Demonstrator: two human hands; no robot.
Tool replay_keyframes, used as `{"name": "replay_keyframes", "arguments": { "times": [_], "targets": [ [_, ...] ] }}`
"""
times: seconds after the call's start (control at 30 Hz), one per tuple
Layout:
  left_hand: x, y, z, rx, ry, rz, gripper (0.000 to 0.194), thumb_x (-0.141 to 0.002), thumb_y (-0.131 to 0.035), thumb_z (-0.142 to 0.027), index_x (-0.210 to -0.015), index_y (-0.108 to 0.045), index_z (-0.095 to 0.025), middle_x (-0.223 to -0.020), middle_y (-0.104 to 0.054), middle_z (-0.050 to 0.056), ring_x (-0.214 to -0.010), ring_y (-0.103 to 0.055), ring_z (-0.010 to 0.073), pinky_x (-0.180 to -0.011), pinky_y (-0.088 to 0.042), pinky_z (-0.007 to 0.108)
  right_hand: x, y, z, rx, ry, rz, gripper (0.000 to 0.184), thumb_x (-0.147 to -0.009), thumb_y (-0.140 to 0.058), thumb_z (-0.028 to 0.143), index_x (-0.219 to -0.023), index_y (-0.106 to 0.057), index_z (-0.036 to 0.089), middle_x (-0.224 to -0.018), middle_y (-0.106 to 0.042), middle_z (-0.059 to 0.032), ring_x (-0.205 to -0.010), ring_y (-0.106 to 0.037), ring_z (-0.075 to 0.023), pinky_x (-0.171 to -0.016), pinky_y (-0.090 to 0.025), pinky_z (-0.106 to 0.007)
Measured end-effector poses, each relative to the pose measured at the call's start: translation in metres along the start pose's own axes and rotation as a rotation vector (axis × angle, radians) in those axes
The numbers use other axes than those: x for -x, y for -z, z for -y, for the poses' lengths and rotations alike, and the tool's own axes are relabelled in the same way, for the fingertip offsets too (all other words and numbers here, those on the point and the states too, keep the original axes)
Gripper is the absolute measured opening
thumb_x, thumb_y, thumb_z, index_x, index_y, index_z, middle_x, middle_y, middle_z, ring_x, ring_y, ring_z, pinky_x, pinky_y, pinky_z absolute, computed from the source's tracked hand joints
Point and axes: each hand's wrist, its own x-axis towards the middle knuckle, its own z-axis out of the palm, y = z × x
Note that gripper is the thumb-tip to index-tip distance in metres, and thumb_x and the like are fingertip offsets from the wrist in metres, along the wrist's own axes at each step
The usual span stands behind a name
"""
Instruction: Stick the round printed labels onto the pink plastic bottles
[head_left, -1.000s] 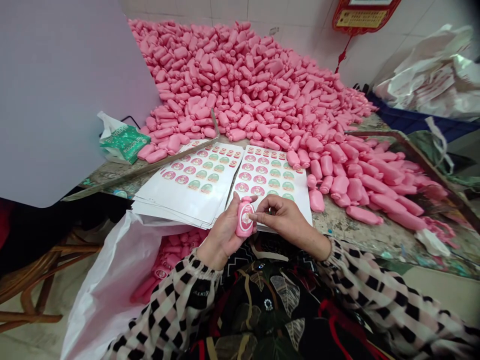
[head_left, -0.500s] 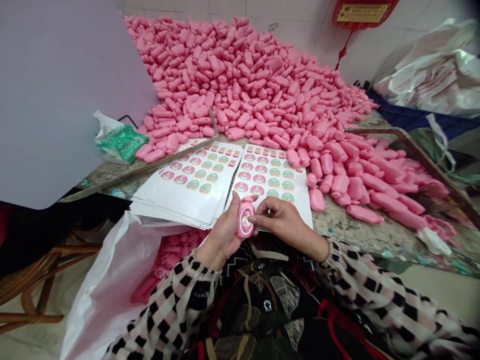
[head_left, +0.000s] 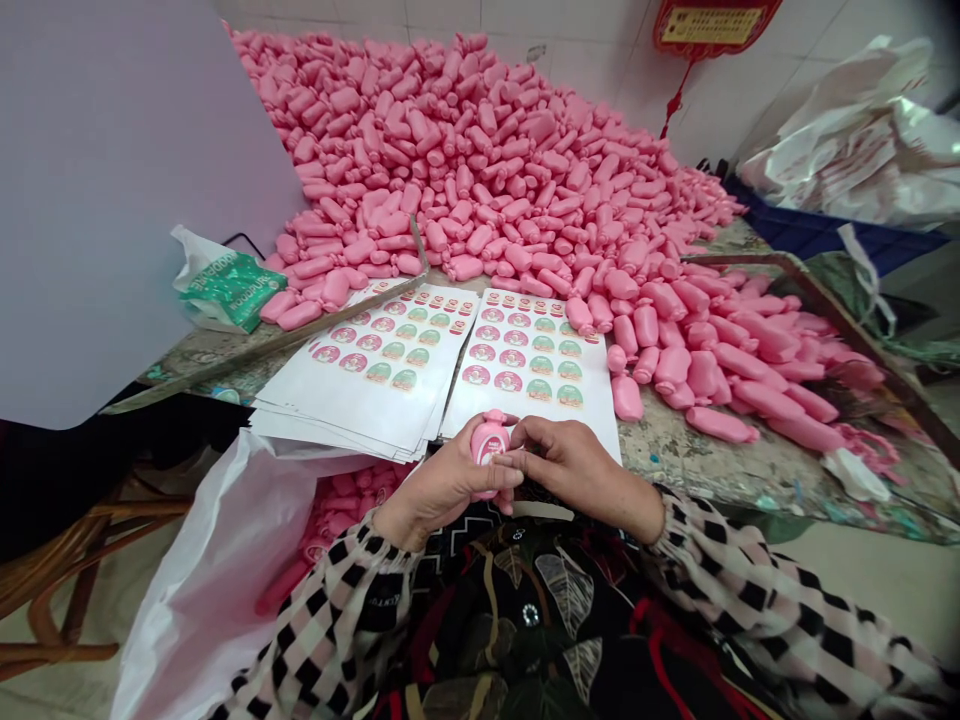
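Note:
A small pink plastic bottle (head_left: 487,436) with an oval white-and-pink label is wrapped in the fingers of my left hand (head_left: 442,485), cap end pointing away from me. My left thumb lies across the lower part of the label and hides it. Against the bottle's right side are the curled fingers and thumb of my right hand (head_left: 574,465); its fingertips are partly hidden. Just beyond my hands lie two stacks of sticker sheets, a left stack (head_left: 337,405) and a right stack (head_left: 502,405), printed with pink and green round stickers.
A large heap of pink bottles (head_left: 480,160) covers the back of the worn table (head_left: 675,465). An open white bag (head_left: 187,580) with labelled bottles hangs at left. A green packet (head_left: 232,290), a thin strip (head_left: 262,345) and a blue crate (head_left: 840,225) surround the work area.
Both hands and the bottle have come slightly nearer to me. My left thumb has moved over the label, while my right thumb has slid off it toward the bottle's right edge.

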Motion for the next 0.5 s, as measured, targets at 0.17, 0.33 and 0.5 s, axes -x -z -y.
{"name": "replay_keyframes", "arguments": {
  "times": [0.17, 0.33, 0.5],
  "targets": [
    [0.009, 0.006, 0.002, -0.078, 0.108, 0.019, 0.056, -0.068, -0.070, -0.016, -0.113, -0.038, -0.023, -0.073, -0.055, -0.004, -0.050, -0.057, 0.0094, -0.047, -0.050, 0.023, 0.010, 0.009, -0.003, 0.115, -0.032, -0.030, 0.025, -0.087, -0.047, 0.044, -0.084, -0.061, 0.023, -0.074, -0.064, 0.0007, -0.065, -0.053, -0.0130, -0.058, -0.033, -0.024],
    [0.011, 0.006, 0.010, -0.109, 0.163, -0.002, 0.052, -0.071, -0.067, -0.020, -0.111, -0.035, -0.024, -0.072, -0.056, -0.004, -0.050, -0.058, 0.0107, -0.047, -0.051, 0.025, 0.012, 0.010, -0.001, 0.075, -0.159, -0.191, 0.031, -0.076, -0.060, 0.050, -0.093, -0.059, 0.025, -0.071, -0.062, 0.0020, -0.058, -0.050, -0.0121, -0.055, -0.033, -0.024],
    [0.011, -0.007, 0.018, -0.188, 0.133, -0.015, 0.030, -0.081, -0.056, -0.034, -0.102, -0.039, -0.021, -0.064, -0.055, -0.004, -0.043, -0.051, 0.0090, -0.036, -0.039, 0.018, 0.007, -0.012, -0.003, -0.080, -0.169, -0.220, 0.032, -0.075, -0.060, 0.051, -0.093, -0.057, 0.025, -0.074, -0.061, 0.0026, -0.060, -0.050, -0.0118, -0.055, -0.035, -0.023]
  ]
}}
